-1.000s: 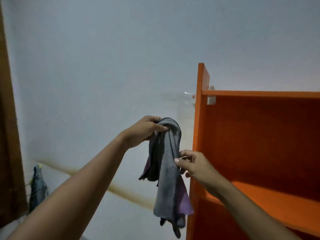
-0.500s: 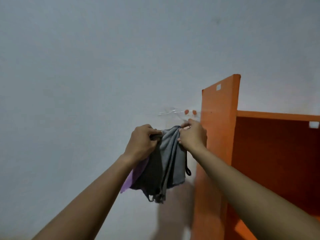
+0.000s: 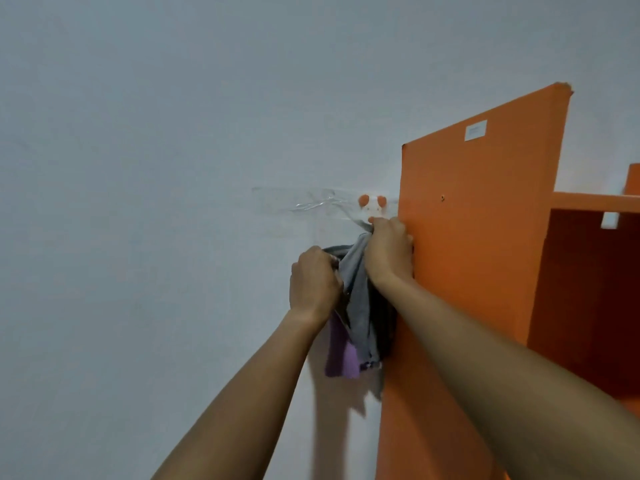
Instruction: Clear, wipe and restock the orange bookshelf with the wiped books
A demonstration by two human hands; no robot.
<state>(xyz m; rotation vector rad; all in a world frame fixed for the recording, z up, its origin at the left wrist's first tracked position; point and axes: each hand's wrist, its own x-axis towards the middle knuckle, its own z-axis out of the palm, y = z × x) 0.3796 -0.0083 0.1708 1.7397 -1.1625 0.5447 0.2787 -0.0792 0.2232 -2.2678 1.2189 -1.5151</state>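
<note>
A grey and purple cloth (image 3: 358,306) hangs against the white wall, just left of the orange bookshelf (image 3: 467,237). My right hand (image 3: 388,252) grips the cloth's top edge up by a small wall hook (image 3: 371,206) with two orange knobs. My left hand (image 3: 313,282) grips the bunched cloth a little lower and to the left. The shelf's side panel faces me; its inside shows at the right, with no books in view.
The white wall (image 3: 173,202) fills the left and top. Clear tape (image 3: 304,202) is stuck on the wall left of the hook. A white sticker (image 3: 476,130) sits near the top of the shelf's side panel.
Both hands have raised the cloth from waist height in front of the shelf up to the wall hook. My view has swung left and closer to the wall.
</note>
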